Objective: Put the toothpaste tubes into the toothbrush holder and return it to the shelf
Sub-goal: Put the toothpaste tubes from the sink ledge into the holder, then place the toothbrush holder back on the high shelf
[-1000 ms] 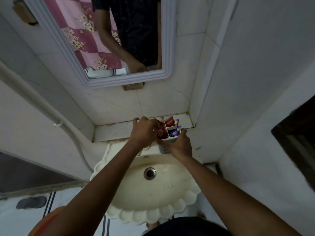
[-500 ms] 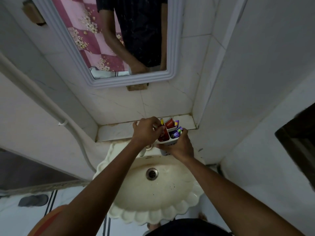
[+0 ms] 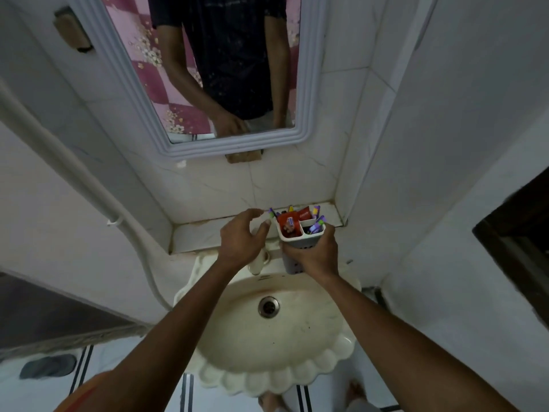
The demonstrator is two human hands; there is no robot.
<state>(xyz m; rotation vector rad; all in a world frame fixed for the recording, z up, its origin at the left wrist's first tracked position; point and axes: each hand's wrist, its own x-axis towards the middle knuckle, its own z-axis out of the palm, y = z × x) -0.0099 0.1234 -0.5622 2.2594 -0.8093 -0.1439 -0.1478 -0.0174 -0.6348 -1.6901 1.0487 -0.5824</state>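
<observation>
A: Where's the white plastic toothbrush holder [image 3: 300, 237]?

B: In the right hand [image 3: 314, 256], held upright over the back rim of the cream scalloped ceramic basin [image 3: 267, 346], just in front of the white tiled shelf [image 3: 196, 236]. It sits at about 1 o'clock from the drain [image 3: 268, 306].

A: How are that hand's fingers placed?

B: Wrapped around the holder's lower body, thumb on the near side, fingers pressed against the far side.

A: And what's inside?

B: 2 red toothpaste tubes [image 3: 289, 223] stand in it, 1 in the left compartment, 1 toward the back. Purple and green toothbrushes [image 3: 316, 227] fill the compartment at 3 o'clock.

A: The left hand [image 3: 240, 242]?

B: At 9 o'clock from the holder, just beside it, not touching the rim. Its fingers are loosely curled and parted, with nothing gripped. A purple toothbrush tip [image 3: 271, 213] shows between fingertips and holder; I can't tell if they touch.

A: Above?

B: A white-framed mirror [image 3: 309, 84] at 12 o'clock.
</observation>
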